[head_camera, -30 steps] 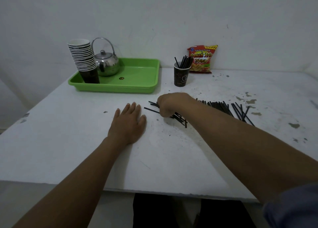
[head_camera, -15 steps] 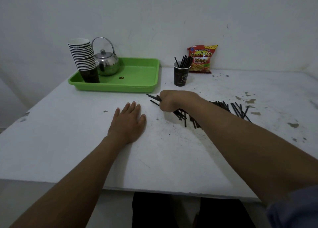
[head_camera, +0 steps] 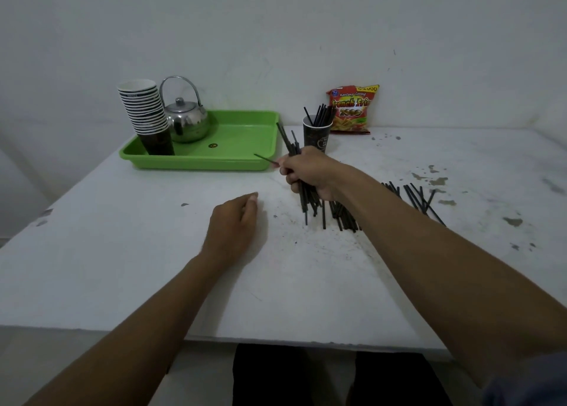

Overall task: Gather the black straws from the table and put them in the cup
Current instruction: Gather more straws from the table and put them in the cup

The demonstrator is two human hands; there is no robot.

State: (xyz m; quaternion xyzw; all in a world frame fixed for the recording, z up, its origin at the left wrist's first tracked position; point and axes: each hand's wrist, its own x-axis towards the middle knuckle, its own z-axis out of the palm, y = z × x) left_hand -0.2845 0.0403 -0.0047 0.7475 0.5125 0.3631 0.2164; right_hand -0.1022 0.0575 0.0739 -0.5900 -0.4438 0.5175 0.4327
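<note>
Beside the cup (head_camera: 317,137), right hand (head_camera: 308,171) clutching black straws (head_camera: 310,201).

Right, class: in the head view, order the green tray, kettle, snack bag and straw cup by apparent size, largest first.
1. green tray
2. kettle
3. snack bag and straw cup: these two look alike in size, so I won't rank them.

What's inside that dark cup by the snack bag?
Black straws stand in the dark cup, leaning right with their tops above the rim. Their lower ends and the cup's bottom are hidden by its wall.
</note>
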